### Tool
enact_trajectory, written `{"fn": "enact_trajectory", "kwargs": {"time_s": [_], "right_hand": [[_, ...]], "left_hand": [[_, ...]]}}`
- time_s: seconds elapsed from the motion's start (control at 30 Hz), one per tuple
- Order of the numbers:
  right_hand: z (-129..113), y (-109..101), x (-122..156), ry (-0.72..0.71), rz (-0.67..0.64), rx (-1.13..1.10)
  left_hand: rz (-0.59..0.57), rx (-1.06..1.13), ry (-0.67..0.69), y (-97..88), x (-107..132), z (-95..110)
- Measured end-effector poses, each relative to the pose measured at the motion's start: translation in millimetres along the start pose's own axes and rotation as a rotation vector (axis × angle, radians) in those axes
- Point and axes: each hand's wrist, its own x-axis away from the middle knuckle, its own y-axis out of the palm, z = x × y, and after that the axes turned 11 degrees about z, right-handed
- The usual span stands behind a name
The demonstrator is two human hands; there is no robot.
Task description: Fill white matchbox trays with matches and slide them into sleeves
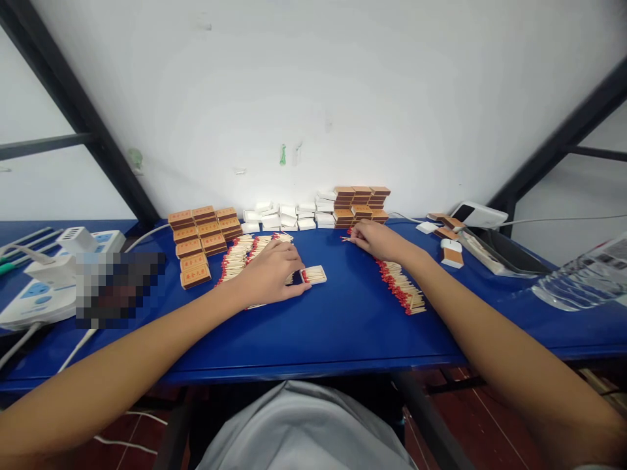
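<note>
My left hand [272,271] rests on the blue table [343,326], fingers curled around an open white matchbox tray [313,275] filled with red-tipped matches. Behind it lies a row of loose matches [240,256]. My right hand [376,240] reaches to the far end of a second row of loose matches [400,286], fingers pinched on a few matches next to a stack of brown matchboxes [360,205].
Brown closed matchboxes [203,238] lie in rows at the back left. White empty trays [287,216] sit along the wall. Power strips [44,274] lie at the left. A dark tray [504,254], a white device [479,214] and a plastic bag [582,277] are at the right.
</note>
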Motion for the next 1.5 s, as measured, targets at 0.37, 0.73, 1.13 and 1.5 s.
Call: {"fn": "enact_trajectory", "kwargs": {"time_s": [0.37,0.73,1.13,1.5], "right_hand": [[0,1,0,-0.047,0.022,-0.107],[-28,-9,2,0.009,-0.017,-0.078],[-129,-24,27,-0.22,-0.009,-0.286],[-127,-14,24,-0.255,0.034,-0.146]], "left_hand": [[-0.003,0.006,-0.007,0.1,0,0],[0.001,0.008,-0.005,-0.5,0,0],[-0.009,-0.026,-0.006,0.9,-1,-2],[-0.01,-0.021,0.001,-0.6,-1,-1]]}}
